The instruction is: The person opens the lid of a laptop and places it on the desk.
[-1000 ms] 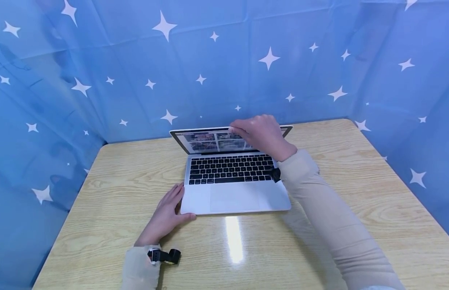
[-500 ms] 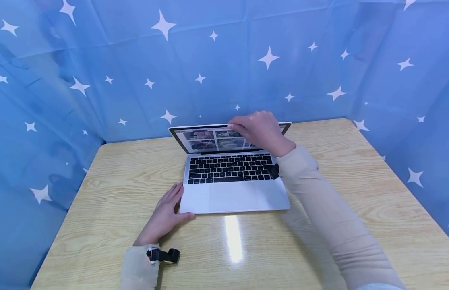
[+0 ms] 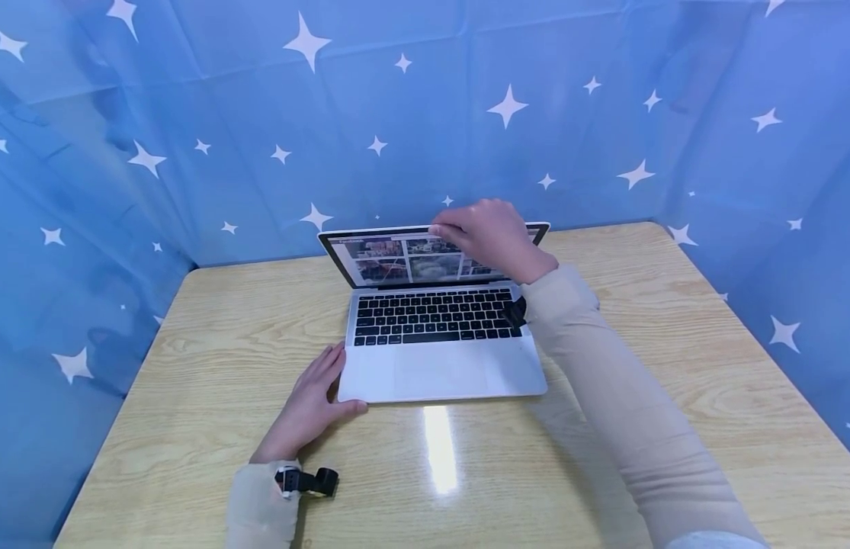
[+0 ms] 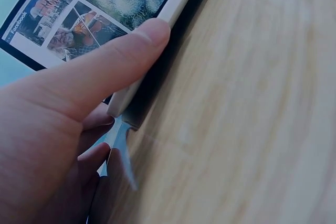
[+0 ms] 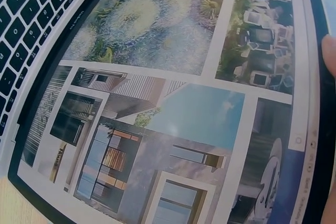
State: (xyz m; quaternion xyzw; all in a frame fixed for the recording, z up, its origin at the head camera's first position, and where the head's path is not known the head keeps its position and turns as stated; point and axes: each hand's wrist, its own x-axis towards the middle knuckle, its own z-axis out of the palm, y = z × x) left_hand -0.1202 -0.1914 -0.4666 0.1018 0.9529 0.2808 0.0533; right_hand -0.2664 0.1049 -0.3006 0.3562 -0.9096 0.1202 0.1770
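Observation:
A silver laptop [image 3: 441,379] stands on the wooden table with its lid raised, black keyboard [image 3: 431,319] showing. My right hand [image 3: 493,238] pinches the lid's top edge right of its middle, thumb on the screen side. Photo tiles fill the lit screen [image 3: 397,263], partly hidden by that hand. My left hand [image 3: 313,406] holds the base's front left corner, thumb along the front edge, fingers along the left side. Close up in the left wrist view, the thumb [image 4: 118,61] lies at the laptop's edge. In the right wrist view, fingertips [image 5: 329,56] show beside the screen's border.
The light wooden table [image 3: 191,396] extends on both sides of the laptop. Behind it hangs a blue curtain [image 3: 425,114] with white stars, close to the table's back edge. Black wrist cameras [image 3: 318,483] sit at the sleeves.
My right hand has moved up and back with the lid, which now leans further open and shows more screen. The left hand keeps its place at the corner.

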